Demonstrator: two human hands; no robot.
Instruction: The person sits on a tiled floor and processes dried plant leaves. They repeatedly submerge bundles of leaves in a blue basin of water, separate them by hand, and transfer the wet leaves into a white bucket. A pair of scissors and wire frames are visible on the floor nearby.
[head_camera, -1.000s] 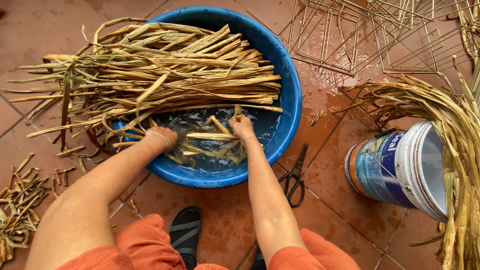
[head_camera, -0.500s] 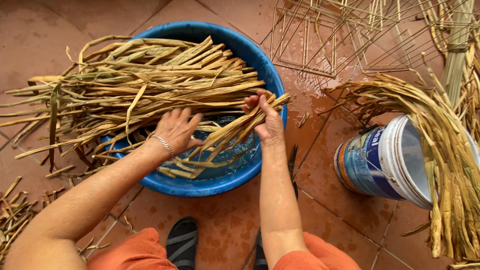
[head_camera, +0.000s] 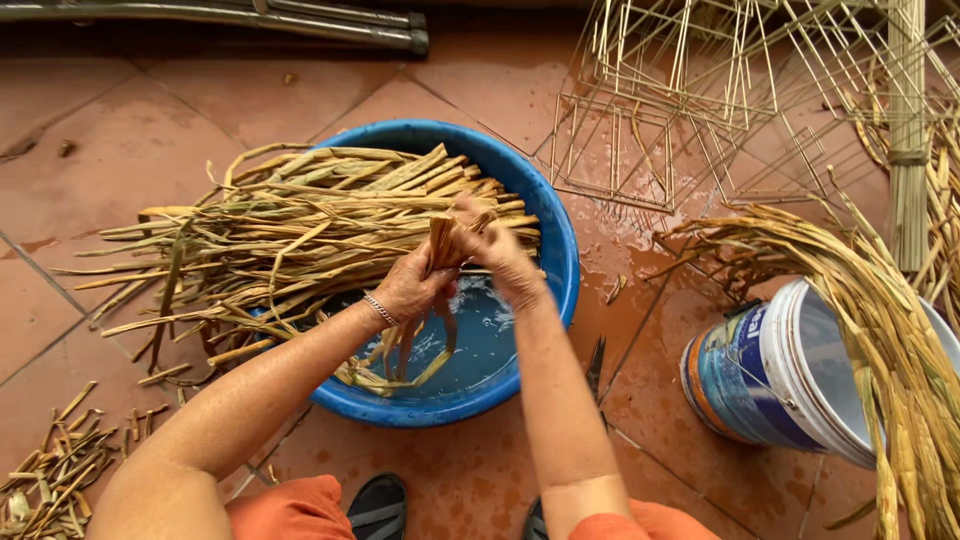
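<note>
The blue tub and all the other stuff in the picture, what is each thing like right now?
Blue tub: upright, some water inside.
Wet strips: gripped in both hands, lifted, hanging into the water.
Left hand: closed on the strips.
Right hand: closed on the strips.
Reed pile: lying across the tub rim.
Bucket: tipped on its side, reeds across it.
Floor tiles: wet beside the tub.

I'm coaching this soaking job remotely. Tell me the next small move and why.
Probably lift the wet strips a little higher and let them drain: both the left hand and right hand grip the bunch, and its ends still hang down into the water in the blue basin.
</note>
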